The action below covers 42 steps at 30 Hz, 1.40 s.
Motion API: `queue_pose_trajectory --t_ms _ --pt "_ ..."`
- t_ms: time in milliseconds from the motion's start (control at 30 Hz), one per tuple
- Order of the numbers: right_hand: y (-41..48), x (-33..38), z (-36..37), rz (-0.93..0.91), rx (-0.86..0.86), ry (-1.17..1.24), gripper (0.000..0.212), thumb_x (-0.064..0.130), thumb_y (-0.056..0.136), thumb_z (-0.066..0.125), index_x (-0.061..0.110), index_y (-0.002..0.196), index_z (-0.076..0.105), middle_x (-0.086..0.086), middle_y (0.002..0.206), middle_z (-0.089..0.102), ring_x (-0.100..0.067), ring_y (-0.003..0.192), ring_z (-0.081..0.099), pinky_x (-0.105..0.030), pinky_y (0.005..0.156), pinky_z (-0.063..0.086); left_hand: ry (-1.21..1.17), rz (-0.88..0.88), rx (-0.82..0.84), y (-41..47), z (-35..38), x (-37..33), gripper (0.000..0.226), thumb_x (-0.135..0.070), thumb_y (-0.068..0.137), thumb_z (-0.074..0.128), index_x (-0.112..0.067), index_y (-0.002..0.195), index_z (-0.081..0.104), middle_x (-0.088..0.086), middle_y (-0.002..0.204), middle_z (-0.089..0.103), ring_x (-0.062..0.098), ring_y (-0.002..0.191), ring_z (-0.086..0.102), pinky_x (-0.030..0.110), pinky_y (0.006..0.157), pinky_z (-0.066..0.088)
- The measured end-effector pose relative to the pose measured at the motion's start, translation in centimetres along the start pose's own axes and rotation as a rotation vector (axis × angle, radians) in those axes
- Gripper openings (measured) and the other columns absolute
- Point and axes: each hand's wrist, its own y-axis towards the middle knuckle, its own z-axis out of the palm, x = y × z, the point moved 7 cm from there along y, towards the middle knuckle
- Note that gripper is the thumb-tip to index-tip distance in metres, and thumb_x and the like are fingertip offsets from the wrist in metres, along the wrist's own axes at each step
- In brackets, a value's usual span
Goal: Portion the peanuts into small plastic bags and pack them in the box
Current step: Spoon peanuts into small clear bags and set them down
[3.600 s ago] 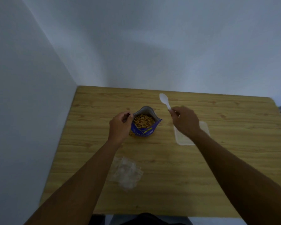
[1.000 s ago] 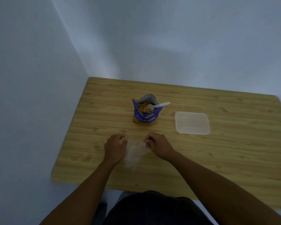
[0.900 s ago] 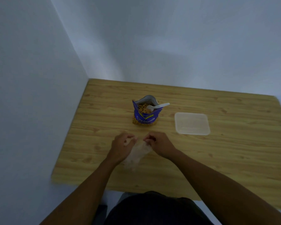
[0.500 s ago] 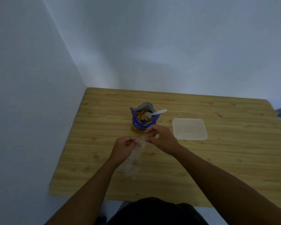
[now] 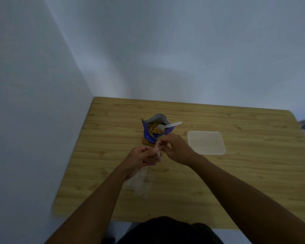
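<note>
I note the wooden surface (image 5: 236, 182) across the lower frame. Clear box (image 5: 206, 144) right of centre. Open peanut pouch (image 5: 152, 136) at centre. Just below it, left hand (image 5: 141, 159) and right hand (image 5: 176, 148) both pinch one small plastic bag (image 5: 158, 153). White spoon (image 5: 169, 125) rests in the pouch.

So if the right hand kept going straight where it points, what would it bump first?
Most likely the open blue foil peanut bag, standing just beyond the right hand and holding a white plastic spoon. Depth is unclear, so the hand might pass above it.
</note>
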Motion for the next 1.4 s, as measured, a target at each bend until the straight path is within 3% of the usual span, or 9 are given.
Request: queue_pose_trajectory --t_ms 167,400,533,633,767,867,1033,1167,1400 --pt "0.3 0.3 -0.4 -0.040 -0.036 0.024 0.025 -0.009 0.079 0.068 0.015 0.079 0.074 0.018 0.075 0.066 0.014 0.077 0.058 -0.002 0.070 0.040 -0.008 -0.095 0.032 0.3 0.7 -0.1 0.050 -0.033 0.081 0.073 -0.003 0.120 0.064 0.024 0.115 0.069 0.038 0.110 0.066 0.050 0.098 0.049" --pt "0.2 0.1 -0.5 -0.039 0.017 0.097 0.023 -0.009 0.081 0.066 0.013 0.080 0.072 0.008 0.079 0.071 0.006 0.076 0.061 -0.005 0.067 0.041 -0.007 -0.179 0.050 0.5 0.9 0.1 0.042 -0.026 0.081 0.072 -0.001 0.114 0.067 0.024 0.102 0.070 0.034 0.099 0.069 0.054 0.103 0.044" --pt "0.1 -1.1 -0.2 -0.030 0.066 0.027 0.018 0.001 0.084 0.069 0.019 0.085 0.070 0.015 0.083 0.064 0.003 0.083 0.054 -0.015 0.071 0.039 0.034 -0.103 0.036 0.4 0.7 -0.5 0.020 -0.014 0.087 0.066 -0.006 0.104 0.073 0.020 0.095 0.072 0.029 0.089 0.070 0.050 0.097 0.049" --pt "0.0 -1.6 -0.1 -0.022 0.117 0.012 0.017 0.006 0.085 0.072 0.023 0.086 0.070 0.023 0.084 0.056 0.006 0.086 0.050 -0.010 0.073 0.036 0.087 -0.067 0.035 0.6 0.6 -0.4 0.018 -0.010 0.085 0.068 -0.004 0.101 0.072 0.020 0.095 0.071 0.029 0.088 0.069 0.048 0.094 0.050" --pt "0.2 -2.0 -0.1 0.025 0.160 0.060 0.009 0.014 0.091 0.070 0.022 0.088 0.073 0.010 0.092 0.051 0.001 0.089 0.049 -0.015 0.079 0.039 0.215 0.042 -0.023 0.7 0.5 -1.2 0.030 -0.002 0.076 0.078 -0.004 0.106 0.072 0.020 0.099 0.073 0.029 0.090 0.069 0.041 0.088 0.056" --pt "0.2 -2.2 0.2 0.147 0.252 0.099 0.025 0.021 0.098 0.059 0.031 0.076 0.067 0.007 0.077 0.056 -0.004 0.074 0.052 -0.030 0.070 0.043 0.365 0.147 -0.056 0.6 0.6 -2.1 0.037 -0.005 0.074 0.083 -0.008 0.109 0.071 0.012 0.101 0.075 0.020 0.092 0.071 0.029 0.080 0.058" --pt "0.1 -2.8 0.6 0.339 0.251 0.259 0.013 0.021 0.089 0.070 0.014 0.082 0.079 0.002 0.058 0.067 0.000 0.049 0.055 -0.013 0.050 0.041 0.653 0.328 -0.171 0.5 0.9 -3.4 0.041 -0.017 0.069 0.088 -0.019 0.105 0.069 -0.005 0.092 0.072 0.001 0.080 0.067 0.018 0.068 0.053" --pt "0.8 -3.3 0.8 0.365 0.180 0.313 0.017 0.002 0.080 0.071 0.013 0.085 0.082 0.010 0.058 0.067 0.004 0.052 0.055 -0.014 0.054 0.042 0.682 0.339 -0.261 0.6 0.5 -3.6 0.050 -0.032 0.063 0.090 -0.025 0.108 0.069 -0.010 0.096 0.070 0.001 0.083 0.066 0.015 0.068 0.052" --pt "2.0 -1.9 0.7 0.236 0.229 0.215 0.011 0.005 0.075 0.074 0.015 0.076 0.078 -0.001 0.067 0.071 0.002 0.057 0.055 -0.013 0.058 0.043 0.813 0.488 -0.251 0.4 0.3 -5.0 0.043 -0.033 0.063 0.089 -0.021 0.102 0.074 -0.010 0.087 0.074 0.003 0.078 0.068 0.020 0.067 0.052"
